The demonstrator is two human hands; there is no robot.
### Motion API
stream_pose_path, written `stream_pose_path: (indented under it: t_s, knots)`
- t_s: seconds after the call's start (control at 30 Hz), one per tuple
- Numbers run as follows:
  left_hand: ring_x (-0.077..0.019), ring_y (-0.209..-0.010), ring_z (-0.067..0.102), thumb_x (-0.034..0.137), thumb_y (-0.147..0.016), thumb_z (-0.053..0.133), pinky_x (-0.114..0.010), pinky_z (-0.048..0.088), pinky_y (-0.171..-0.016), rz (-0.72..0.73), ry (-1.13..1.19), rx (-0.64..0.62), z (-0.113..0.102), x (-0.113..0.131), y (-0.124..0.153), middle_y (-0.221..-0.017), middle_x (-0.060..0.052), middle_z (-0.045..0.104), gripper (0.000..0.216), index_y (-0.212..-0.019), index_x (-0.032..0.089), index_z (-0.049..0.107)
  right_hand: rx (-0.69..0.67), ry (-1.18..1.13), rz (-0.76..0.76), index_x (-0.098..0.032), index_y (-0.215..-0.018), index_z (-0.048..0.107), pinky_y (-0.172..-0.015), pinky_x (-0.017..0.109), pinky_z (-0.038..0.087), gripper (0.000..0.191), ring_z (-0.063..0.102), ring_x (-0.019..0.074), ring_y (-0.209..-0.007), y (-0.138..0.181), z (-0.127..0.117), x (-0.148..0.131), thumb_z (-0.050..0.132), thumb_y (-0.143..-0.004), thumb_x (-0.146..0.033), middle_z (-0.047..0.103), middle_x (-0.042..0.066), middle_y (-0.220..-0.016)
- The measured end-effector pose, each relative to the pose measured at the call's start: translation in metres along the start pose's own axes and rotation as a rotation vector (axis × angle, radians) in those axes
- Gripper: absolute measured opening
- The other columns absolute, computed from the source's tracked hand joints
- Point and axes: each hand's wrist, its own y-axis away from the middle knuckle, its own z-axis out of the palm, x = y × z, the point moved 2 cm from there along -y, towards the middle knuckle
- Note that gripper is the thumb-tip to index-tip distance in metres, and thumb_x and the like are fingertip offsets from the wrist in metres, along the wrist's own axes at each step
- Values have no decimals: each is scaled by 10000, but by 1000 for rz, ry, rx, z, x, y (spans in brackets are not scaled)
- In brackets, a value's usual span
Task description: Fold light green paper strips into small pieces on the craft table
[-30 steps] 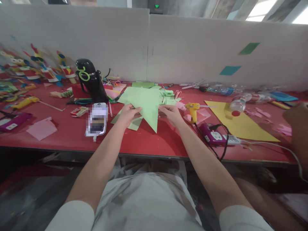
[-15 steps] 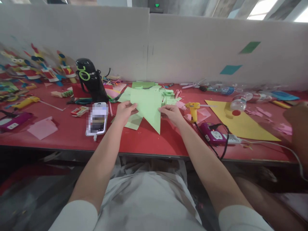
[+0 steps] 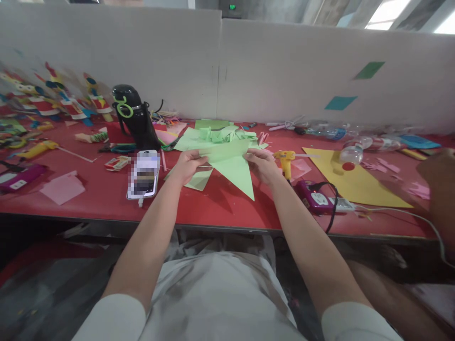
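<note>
A light green paper sheet (image 3: 232, 166), cut to a long point, hangs just above the red table (image 3: 220, 208). My left hand (image 3: 188, 165) pinches its left edge. My right hand (image 3: 265, 166) pinches its right edge. The sheet's point aims toward me and to the right. Under it lies another green scrap (image 3: 197, 180). Behind it sits a heap of small green paper offcuts (image 3: 227, 133).
A phone (image 3: 144, 174) lies left of my hands, with a black bottle (image 3: 133, 116) behind it. A yellow glue gun (image 3: 285, 161), a purple power strip (image 3: 318, 201) and a yellow sheet (image 3: 355, 180) lie to the right. Another person's arm (image 3: 441, 184) is at the far right edge.
Both hands have lifted the green sheet off the table and tipped it flatter. Its point has swung to the right.
</note>
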Motion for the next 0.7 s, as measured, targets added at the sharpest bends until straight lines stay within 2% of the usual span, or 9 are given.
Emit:
stream_pose_path:
  t_s: [0.07, 0.17, 0.23, 0.33, 0.4, 0.47, 0.6, 0.7]
  knots:
    - [-150, -698, 647, 163, -625, 753, -418, 606, -787, -30, 27, 11, 0, 1, 1, -729, -17, 656, 208, -831, 143, 724, -59, -1, -9, -235, -795, 712, -672, 277, 513, 193, 616, 117, -665, 0, -1, 1, 815, -635, -270, 687, -23, -738]
    - [-182, -836, 655, 112, -621, 667, -397, 595, -812, -78, 33, -35, 0, 6, 4, -899, -64, 693, 192, -797, 140, 740, -117, 16, -17, -231, -822, 729, -696, 282, 517, 163, 640, 133, -703, -1, -3, 1, 769, -665, -255, 700, -5, -754]
    - [-212, -902, 650, 145, -628, 637, -383, 586, -812, -126, 46, -123, 0, 10, 7, -1001, -102, 700, 174, -767, 130, 740, -111, 34, -7, -226, -819, 731, -683, 280, 512, 153, 639, 136, -690, 1, -2, 0, 743, -667, -238, 701, 0, -742]
    - [-257, -943, 640, 297, -676, 629, -370, 571, -785, -228, 84, -295, 1, 15, 13, -1079, -152, 695, 214, -740, 119, 730, -104, 77, 41, -205, -761, 720, -652, 273, 498, 109, 623, 132, -648, 6, 3, -5, 736, -655, -223, 684, 1, -686]
    - [-244, -876, 637, 417, -736, 622, -341, 555, -712, -287, 50, -290, 4, 15, 16, -1010, -150, 704, 302, -667, 131, 690, -129, 118, 81, -196, -751, 723, -621, 263, 484, 105, 610, 127, -621, 10, 8, -7, 744, -655, -231, 676, 1, -661]
    - [-187, -745, 619, 462, -737, 687, -281, 505, -629, -324, -60, -221, 8, 14, 18, -853, -98, 698, 326, -651, 149, 659, -177, 162, 132, -194, -746, 732, -588, 260, 469, 110, 599, 125, -592, 13, 14, -5, 753, -646, -238, 675, 4, -645]
    - [-158, -768, 627, 460, -701, 787, -243, 470, -652, -316, -309, -303, 23, 11, 22, -875, -41, 694, 355, -912, 185, 709, -336, 219, 191, -195, -777, 760, -638, 283, 501, 147, 648, 151, -651, 14, 25, 4, 773, -644, -256, 728, 32, -725]
    - [-173, -764, 646, 481, -712, 781, -263, 487, -659, -398, -283, -403, 30, 6, 24, -866, -49, 703, 415, -994, 186, 707, -398, 240, 158, -199, -834, 774, -698, 305, 525, 180, 670, 162, -703, 15, 32, 9, 766, -675, -283, 750, 37, -792]
